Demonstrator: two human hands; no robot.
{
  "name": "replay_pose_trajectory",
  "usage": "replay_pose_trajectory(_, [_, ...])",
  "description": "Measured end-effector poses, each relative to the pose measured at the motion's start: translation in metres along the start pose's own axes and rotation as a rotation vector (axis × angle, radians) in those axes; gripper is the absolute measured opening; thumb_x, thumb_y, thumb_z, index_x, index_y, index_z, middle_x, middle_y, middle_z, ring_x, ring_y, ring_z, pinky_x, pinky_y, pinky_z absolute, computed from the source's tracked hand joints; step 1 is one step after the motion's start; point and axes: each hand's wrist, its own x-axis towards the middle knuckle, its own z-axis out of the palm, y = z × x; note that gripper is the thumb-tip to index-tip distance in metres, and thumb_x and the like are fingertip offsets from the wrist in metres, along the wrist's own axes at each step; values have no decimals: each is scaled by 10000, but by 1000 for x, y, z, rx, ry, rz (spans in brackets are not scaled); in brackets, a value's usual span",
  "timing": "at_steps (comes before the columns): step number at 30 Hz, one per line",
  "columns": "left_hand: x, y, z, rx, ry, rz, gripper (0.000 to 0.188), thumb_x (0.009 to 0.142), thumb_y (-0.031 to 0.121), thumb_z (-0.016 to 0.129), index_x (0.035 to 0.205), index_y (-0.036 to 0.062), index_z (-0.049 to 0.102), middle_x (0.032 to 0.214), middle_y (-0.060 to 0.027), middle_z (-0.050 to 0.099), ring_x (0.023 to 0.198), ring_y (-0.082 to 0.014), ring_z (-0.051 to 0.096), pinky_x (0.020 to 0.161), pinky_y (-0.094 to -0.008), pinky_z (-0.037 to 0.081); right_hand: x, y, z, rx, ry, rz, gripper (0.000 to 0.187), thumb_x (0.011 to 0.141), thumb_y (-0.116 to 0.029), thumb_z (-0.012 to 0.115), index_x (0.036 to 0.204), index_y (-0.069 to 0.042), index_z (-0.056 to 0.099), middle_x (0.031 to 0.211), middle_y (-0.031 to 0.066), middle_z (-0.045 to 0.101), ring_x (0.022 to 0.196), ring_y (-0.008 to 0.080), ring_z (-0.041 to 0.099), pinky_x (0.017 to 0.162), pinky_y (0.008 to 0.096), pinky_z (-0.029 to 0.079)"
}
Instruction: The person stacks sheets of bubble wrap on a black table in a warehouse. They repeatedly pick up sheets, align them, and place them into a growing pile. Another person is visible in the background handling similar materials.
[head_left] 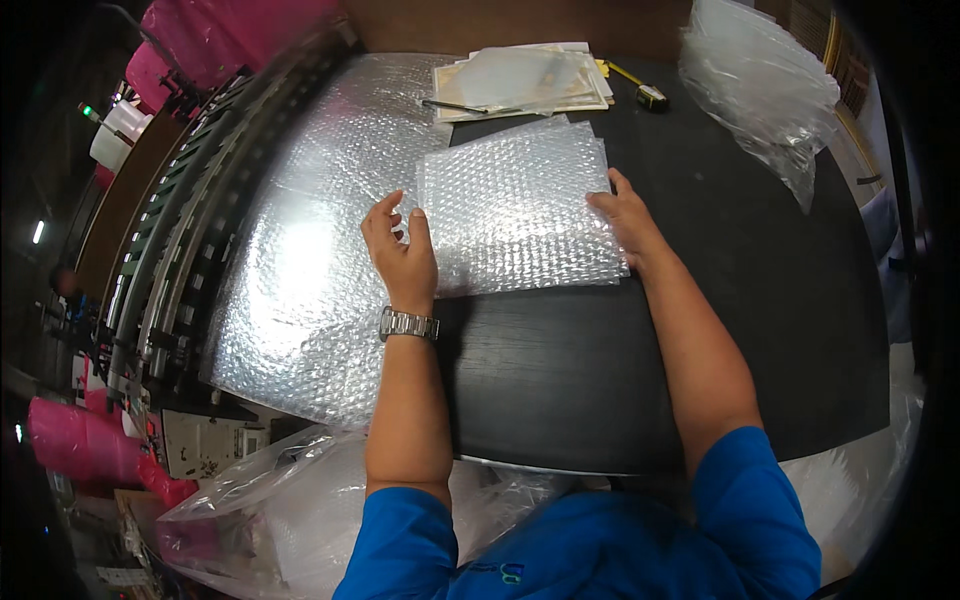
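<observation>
A small stack of clear bubble wrap sheets [520, 215] lies in front of me, its edges not quite lined up. My right hand [628, 222] is at the stack's right edge, thumb over the top sheet and the other fingers partly hidden along the side. By the left edge is my left hand [400, 245], palm turned inward. Its thumb is close to the sheets and its fingers are apart and slightly bent, with nothing in them. A metal watch [409, 323] circles my left wrist.
A large bubble wrap sheet [300, 260] covers the left of the black table [770, 300], beside a roller machine [180, 230]. Papers [525, 80], a pen [455, 107] and a tape measure [652, 98] lie behind. Plastic bags [765, 85] are piled at the far right.
</observation>
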Motion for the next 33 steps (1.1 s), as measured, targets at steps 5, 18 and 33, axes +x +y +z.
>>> replay_pose_trajectory(5, [0, -1, -1, -55, 65, 27, 236, 821, 126, 549, 1042, 46, 570, 989, -70, 500, 769, -127, 484, 654, -269, 426, 2, 1, -3, -60, -4, -17, 772, 782, -61, 558, 1383, 13, 79, 1133, 253, 493, 944, 265, 553, 757, 359, 486])
replay_pose_trajectory(18, [-7, 5, -3, -322, 33, 252, 183, 849, 33, 515, 1026, -10, 535, 939, -68, 533, 693, -83, 493, 598, -222, 432, -1, -2, 0, -64, -6, 13, 769, 784, -68, 559, 1383, 14, 85, 1195, 266, 450, 1000, 282, 533, 789, 360, 478])
replay_pose_trajectory(33, [-9, -5, 3, 642, -640, -121, 612, 784, 504, 537, 1255, 118, 473, 1357, -194, 351, 1288, -340, 275, 998, -636, 114, -1, 2, 1, 1, -20, -18, 815, 794, -117, 598, 1390, -12, 54, 1246, 263, 396, 1028, 294, 517, 778, 393, 491])
